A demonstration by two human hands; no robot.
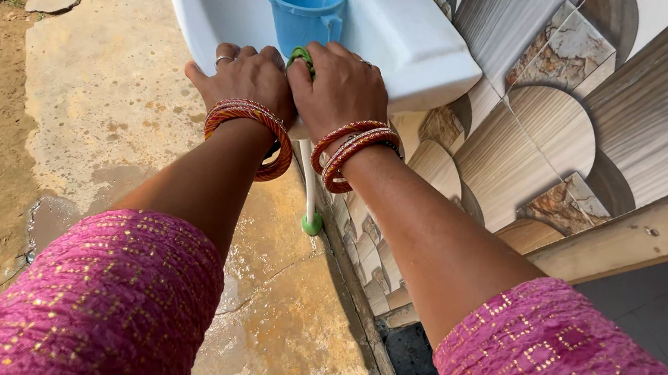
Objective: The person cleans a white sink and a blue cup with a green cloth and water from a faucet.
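Pink sleeves (100,303), green scrubber (301,57) between both hands' grip, below blue mug (302,9)

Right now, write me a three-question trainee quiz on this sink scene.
1. True or false: the mug stands inside the sink.
2. What colour is the small thing between the two hands?
A. red B. green C. white
3. Fill in: water falls from above into the ____.

Key
1. True.
2. B: a green thing shows between the left hand and the right hand at the sink's front rim.
3. mug.
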